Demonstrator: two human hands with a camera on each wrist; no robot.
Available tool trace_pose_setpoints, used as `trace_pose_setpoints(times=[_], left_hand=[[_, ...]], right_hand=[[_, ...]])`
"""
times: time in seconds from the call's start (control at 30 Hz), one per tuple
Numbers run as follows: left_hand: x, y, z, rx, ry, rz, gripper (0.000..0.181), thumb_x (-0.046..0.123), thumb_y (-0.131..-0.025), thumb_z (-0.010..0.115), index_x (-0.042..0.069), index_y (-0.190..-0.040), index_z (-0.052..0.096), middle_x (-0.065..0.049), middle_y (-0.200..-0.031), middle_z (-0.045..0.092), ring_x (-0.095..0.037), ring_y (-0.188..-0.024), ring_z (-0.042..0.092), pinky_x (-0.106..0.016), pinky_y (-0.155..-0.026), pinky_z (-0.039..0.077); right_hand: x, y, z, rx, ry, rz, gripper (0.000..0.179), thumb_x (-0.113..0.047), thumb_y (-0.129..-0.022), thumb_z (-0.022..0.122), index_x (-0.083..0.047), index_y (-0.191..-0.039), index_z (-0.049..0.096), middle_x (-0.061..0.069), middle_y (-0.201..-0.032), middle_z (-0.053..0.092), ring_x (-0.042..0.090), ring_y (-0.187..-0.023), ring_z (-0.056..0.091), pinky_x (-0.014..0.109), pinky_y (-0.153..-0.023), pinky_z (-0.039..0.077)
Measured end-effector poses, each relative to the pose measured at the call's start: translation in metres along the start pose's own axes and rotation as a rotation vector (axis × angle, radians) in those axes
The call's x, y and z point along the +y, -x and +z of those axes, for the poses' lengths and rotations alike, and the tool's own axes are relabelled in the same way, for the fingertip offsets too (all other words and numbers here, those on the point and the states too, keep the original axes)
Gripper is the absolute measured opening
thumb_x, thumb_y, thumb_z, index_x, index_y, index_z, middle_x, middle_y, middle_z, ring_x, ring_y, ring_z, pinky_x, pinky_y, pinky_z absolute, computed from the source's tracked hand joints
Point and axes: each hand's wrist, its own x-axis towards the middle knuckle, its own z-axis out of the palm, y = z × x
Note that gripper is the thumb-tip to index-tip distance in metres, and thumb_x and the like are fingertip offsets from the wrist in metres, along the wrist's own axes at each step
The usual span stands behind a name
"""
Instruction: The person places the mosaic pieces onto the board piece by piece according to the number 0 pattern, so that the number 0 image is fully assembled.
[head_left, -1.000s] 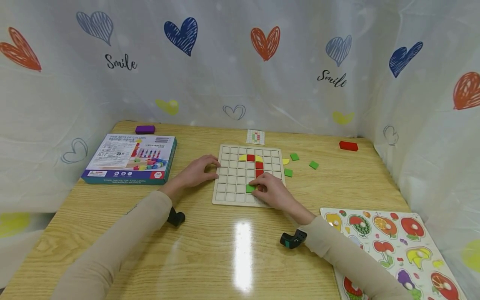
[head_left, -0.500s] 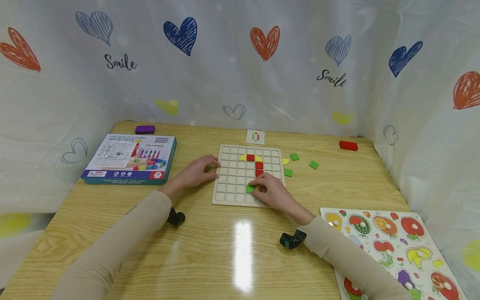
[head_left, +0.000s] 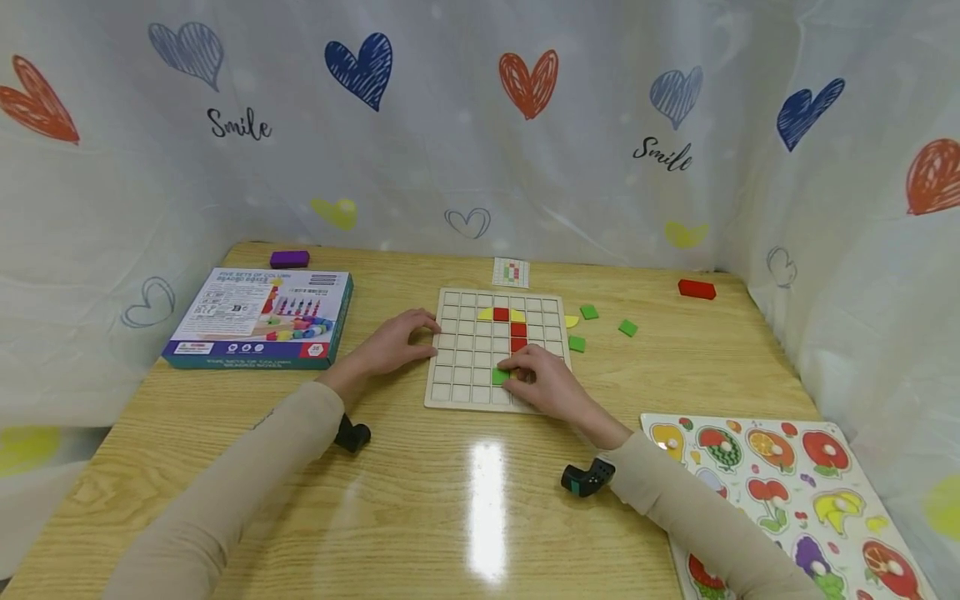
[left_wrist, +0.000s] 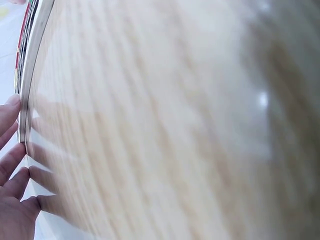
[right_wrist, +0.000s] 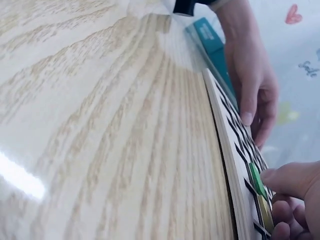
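Observation:
My left hand rests at the left edge of a wooden grid board, fingertips and thumb touching the rim. On the board's right half, my right hand pinches a green square tile between thumb and index finger, low over its cell. In the right wrist view the thumb meets that tile's edge, and a yellow piece lies just beside it, close to the curled fingers. Red square tiles and yellow pieces sit in cells farther up. The right hand hides some cells under it.
Loose green tiles and a yellow piece lie right of the board. A pattern card is behind it. A boxed toy stands left, a fruit puzzle front right. Purple and red blocks lie farther back.

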Motion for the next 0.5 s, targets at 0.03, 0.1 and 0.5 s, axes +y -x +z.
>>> trace_pose_setpoints(times=[0.03,0.1,0.5], left_hand=[[0.0,0.0,0.0,0.0,0.0,-0.001,0.034,0.02,-0.094,0.067,0.005,-0.124,0.061,-0.017,-0.147,0.042,-0.035,-0.142,0.029,-0.05,-0.117,0.022],[0.0,0.0,0.0,-0.001,0.005,-0.007,0.034,0.02,-0.094,0.067,0.005,-0.124,0.061,-0.017,-0.147,0.042,-0.034,-0.142,0.03,-0.049,-0.117,0.022],[-0.004,-0.002,0.001,-0.005,0.011,-0.013,0.034,0.021,-0.094,0.066,0.007,-0.124,0.061,-0.015,-0.148,0.041,-0.034,-0.143,0.029,-0.05,-0.117,0.022]], right_hand=[[0.001,0.0,-0.001,0.004,-0.015,0.008,0.023,-0.015,-0.09,0.071,-0.009,-0.112,0.073,0.001,-0.1,0.061,0.013,-0.083,0.053,0.027,-0.071,0.047],[0.004,0.001,-0.005,0.017,-0.044,0.026,0.022,-0.017,-0.091,0.071,-0.009,-0.112,0.073,0.001,-0.102,0.062,0.014,-0.086,0.055,0.027,-0.073,0.05],[0.04,0.006,-0.062,0.141,-0.153,0.319,0.038,-0.03,-0.098,0.061,-0.011,-0.13,0.062,0.008,-0.12,0.058,0.024,-0.108,0.056,0.041,-0.091,0.049]])
